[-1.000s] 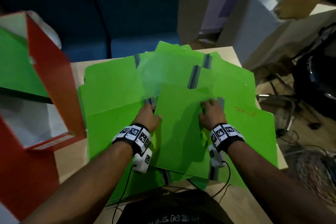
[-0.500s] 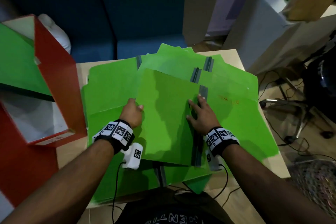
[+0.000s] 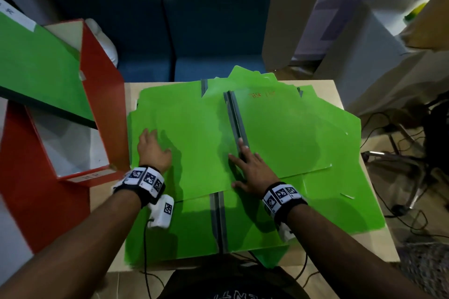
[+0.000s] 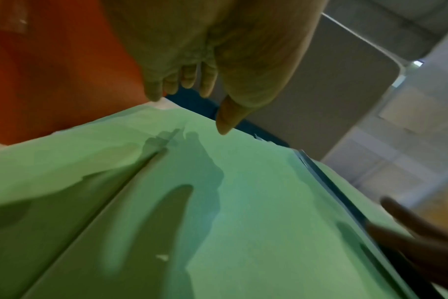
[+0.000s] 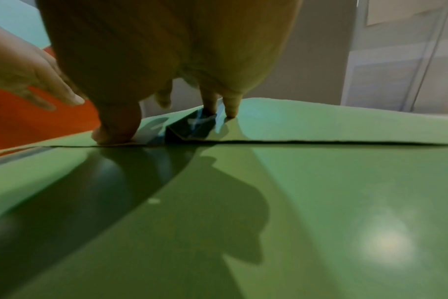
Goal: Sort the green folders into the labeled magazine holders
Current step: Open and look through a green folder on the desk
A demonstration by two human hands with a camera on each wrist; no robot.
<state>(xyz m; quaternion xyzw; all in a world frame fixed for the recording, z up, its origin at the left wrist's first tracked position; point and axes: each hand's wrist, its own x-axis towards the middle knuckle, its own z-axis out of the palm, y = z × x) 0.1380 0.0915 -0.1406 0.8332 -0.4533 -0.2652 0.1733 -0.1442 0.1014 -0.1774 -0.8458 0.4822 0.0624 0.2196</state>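
Observation:
Several green folders lie spread over the small table, and the top folder [image 3: 279, 133] is laid out flat with its grey spine [image 3: 234, 114] facing up. My right hand [image 3: 247, 165] presses straight fingers [image 5: 230, 107] on that spine near its front end. My left hand [image 3: 151, 148] hovers flat over the folder's left half [image 4: 218, 202], fingers relaxed. Faint orange writing [image 3: 262, 94] shows on the right half's far edge. A red magazine holder [image 3: 102, 94] at the left carries a label reading HR [image 3: 91, 176] and has one green folder [image 3: 41, 73] in it.
Another folder's grey spine [image 3: 218, 221] shows near the table's front edge. Blue seats [image 3: 213, 31] stand behind the table [image 3: 340, 94]. A white cabinet [image 3: 359, 39], an office chair base [image 3: 398, 160] and floor cables [image 3: 413, 221] are at the right.
The top folder has been opened out flat, its right half now lying to the right. My right hand moved onto the spine and my left hand shifted left, off the cover's edge.

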